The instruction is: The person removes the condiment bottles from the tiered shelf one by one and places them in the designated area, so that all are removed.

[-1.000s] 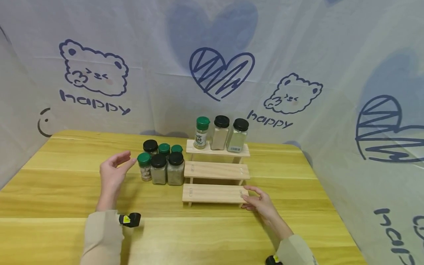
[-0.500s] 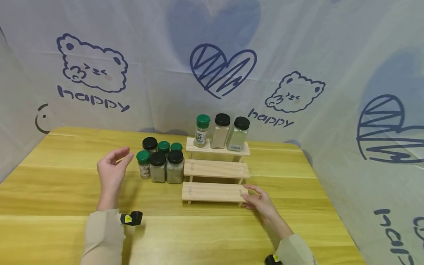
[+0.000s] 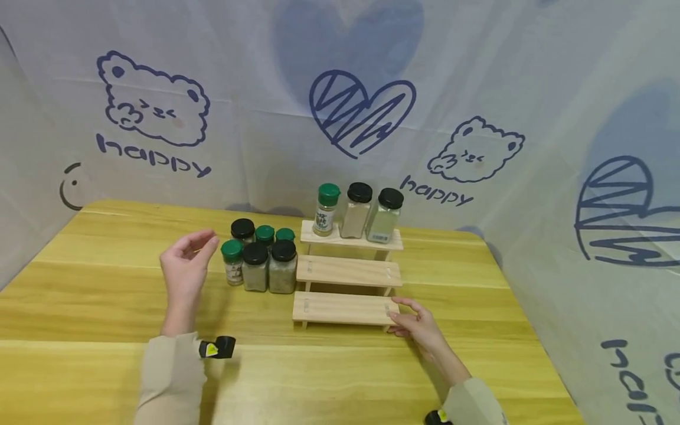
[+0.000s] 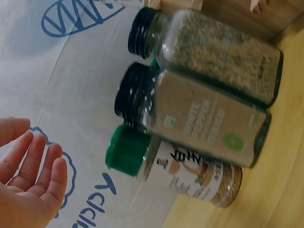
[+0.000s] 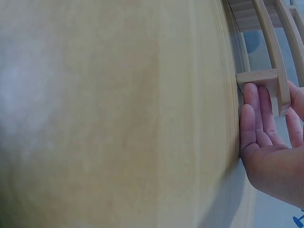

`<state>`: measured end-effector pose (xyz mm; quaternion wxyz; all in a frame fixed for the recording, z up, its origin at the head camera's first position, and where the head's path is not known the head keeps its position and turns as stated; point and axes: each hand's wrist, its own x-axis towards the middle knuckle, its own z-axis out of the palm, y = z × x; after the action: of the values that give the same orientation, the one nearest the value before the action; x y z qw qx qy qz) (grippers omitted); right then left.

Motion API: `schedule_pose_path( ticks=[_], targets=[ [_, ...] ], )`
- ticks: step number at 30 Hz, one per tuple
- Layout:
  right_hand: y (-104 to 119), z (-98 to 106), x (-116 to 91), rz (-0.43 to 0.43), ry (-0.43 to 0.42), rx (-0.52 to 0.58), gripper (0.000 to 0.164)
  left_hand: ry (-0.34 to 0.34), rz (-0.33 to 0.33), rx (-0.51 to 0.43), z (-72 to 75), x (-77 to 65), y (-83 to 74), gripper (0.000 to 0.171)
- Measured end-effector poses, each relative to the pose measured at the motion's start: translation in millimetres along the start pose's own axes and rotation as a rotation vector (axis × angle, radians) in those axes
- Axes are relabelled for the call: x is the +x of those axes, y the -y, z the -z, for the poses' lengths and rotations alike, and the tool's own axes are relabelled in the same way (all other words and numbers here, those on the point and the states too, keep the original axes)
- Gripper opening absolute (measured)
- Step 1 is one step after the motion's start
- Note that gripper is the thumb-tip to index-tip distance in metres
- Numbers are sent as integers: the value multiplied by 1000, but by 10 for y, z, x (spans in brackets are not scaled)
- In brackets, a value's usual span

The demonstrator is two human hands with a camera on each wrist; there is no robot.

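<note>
My left hand (image 3: 184, 264) hovers just left of a green-capped spice jar (image 3: 233, 268), fingers loosely bent and holding nothing. In the left wrist view that jar (image 4: 190, 173) has a printed white label; beside it stand a black-capped white pepper jar (image 4: 204, 121) and another black-capped jar (image 4: 221, 57) of coarse flakes. With my right hand (image 3: 419, 327) I grip the right end of the lowest tier of a wooden three-step rack (image 3: 340, 308). Fingers reach under the board in the right wrist view, by the rack's leg (image 5: 259, 77).
On the top tier stand a green-capped shaker (image 3: 325, 215) and two black-capped jars, one pale (image 3: 356, 215) and one greenish (image 3: 383, 221). More capped jars (image 3: 264, 234) sit behind the front row, left of the rack. A printed cloth (image 3: 255, 77) hangs behind the wooden table (image 3: 297, 378).
My left hand has shifted slightly beside the green-capped jar, and the head view has tilted a little. My right hand keeps its grip on the rack; the jars stand where they were.
</note>
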<state>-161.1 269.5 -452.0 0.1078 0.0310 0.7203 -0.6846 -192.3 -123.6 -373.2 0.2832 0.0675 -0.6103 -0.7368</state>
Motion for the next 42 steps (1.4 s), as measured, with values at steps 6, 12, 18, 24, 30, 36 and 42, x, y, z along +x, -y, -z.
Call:
schedule_pose_path(
  ticks=[6, 12, 18, 24, 30, 36, 42],
  targets=[
    [-10, 1, -17, -2, 0, 7, 49, 59, -29, -19, -92, -56, -8, 12],
    [-24, 8, -30, 3, 4, 18, 50, 162, -94, -96, -190, -121, 62, 22],
    [-13, 11, -21, 2, 2, 9, 50, 207, -40, -48, -344, -186, 7, 23],
    [14, 4, -12, 2, -11, 2, 50, 278, 4, -2, -489, -222, -37, 21],
    [3, -6, -14, 1, -3, 16, 50, 334, 40, 68, -591, -232, -44, 24],
    [0, -10, -13, 6, -1, 21, 50, 377, 48, 127, -701, -197, -51, 26],
    [14, -16, -10, 7, -2, 31, 50, 390, 55, 131, -804, -170, -50, 26]
  ],
)
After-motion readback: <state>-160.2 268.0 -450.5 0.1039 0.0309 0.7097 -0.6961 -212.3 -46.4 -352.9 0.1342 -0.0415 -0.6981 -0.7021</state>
